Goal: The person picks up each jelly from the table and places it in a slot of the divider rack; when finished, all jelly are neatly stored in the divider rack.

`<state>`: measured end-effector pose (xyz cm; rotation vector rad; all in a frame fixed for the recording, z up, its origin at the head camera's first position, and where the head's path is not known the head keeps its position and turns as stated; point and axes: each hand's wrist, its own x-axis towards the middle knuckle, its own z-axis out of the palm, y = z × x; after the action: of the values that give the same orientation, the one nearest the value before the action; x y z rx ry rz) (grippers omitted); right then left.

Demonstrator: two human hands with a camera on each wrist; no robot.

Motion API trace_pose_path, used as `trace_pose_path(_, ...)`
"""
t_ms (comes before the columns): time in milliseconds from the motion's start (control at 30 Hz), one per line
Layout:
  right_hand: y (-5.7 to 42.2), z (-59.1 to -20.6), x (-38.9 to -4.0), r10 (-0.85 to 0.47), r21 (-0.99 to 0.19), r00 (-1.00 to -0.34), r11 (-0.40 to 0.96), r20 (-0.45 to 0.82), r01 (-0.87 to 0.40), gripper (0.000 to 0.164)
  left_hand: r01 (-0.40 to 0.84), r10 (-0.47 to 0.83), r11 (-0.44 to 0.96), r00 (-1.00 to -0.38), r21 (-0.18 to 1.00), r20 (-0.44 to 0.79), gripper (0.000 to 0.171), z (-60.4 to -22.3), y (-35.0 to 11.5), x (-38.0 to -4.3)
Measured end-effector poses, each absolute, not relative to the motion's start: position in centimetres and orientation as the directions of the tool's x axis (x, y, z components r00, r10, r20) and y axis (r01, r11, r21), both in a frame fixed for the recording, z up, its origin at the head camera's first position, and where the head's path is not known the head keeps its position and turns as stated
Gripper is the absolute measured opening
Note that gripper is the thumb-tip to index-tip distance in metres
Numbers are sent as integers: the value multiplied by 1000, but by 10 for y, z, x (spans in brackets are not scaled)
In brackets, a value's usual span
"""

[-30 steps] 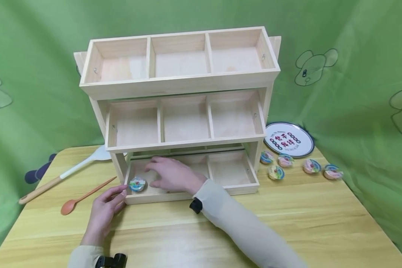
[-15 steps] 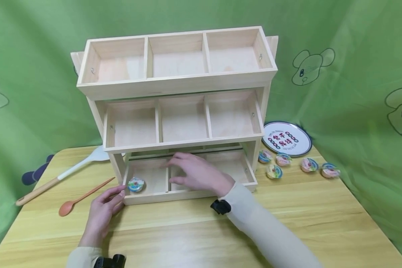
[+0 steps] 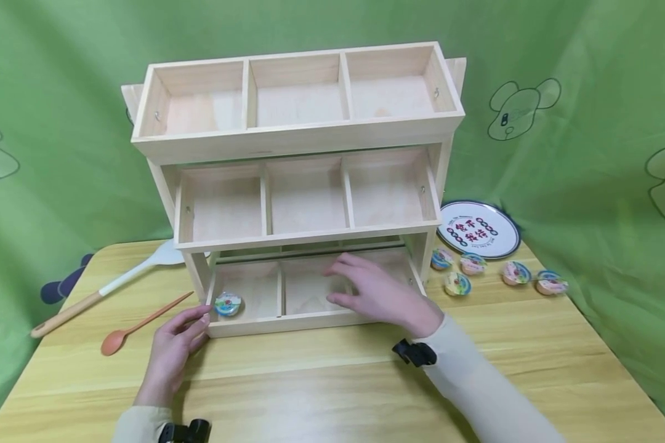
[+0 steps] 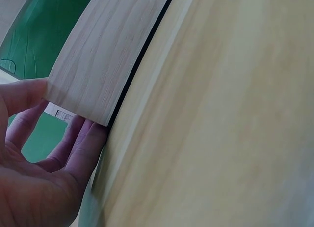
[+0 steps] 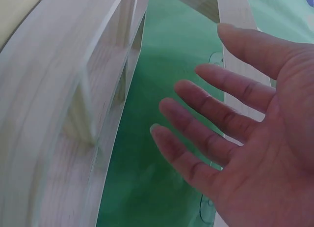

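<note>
A three-tier wooden rack [image 3: 296, 138] stands on the table, each tier a tray split into three compartments. At the left front corner of its bottom tray [image 3: 310, 321], my left hand [image 3: 169, 351] holds the end with thumb and fingers; the left wrist view shows the thumb [image 4: 29, 93] at the board's corner. In that tray's left compartment sits one small jelly cup [image 3: 228, 304] with a printed lid. My right hand [image 3: 385, 294] hovers over the bottom tray around the right divider. Its fingers [image 5: 206, 109] are spread and loosely bent, holding nothing.
Several jelly cups [image 3: 514, 273] stand on the table to the right, in front of a white plate [image 3: 490, 243] with a dark rim. To the left lie an orange spoon [image 3: 113, 342] and a white-headed spatula [image 3: 127, 280]. Green cloth [image 3: 576, 203] hangs behind.
My right hand has moved rightward, from the bottom tray's left compartment across the middle one to the right divider. The left hand and the jelly cup in the tray stay where they were.
</note>
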<state>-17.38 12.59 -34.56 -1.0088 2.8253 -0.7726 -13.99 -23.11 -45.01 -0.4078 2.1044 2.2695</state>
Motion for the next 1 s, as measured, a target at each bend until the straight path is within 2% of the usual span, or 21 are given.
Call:
trace_pose_path(467,176,-350,-158,-490,-459,-866,749,102,-478,45,-193,-160,-66,-966,979,-201,29,-449,-232,-139)
trace_pose_path(1000,227,-354,-148,-398,-443,-906,792,146,-419,45,-188,-156,-89,-967,978,-200,28,-449,-232,-139)
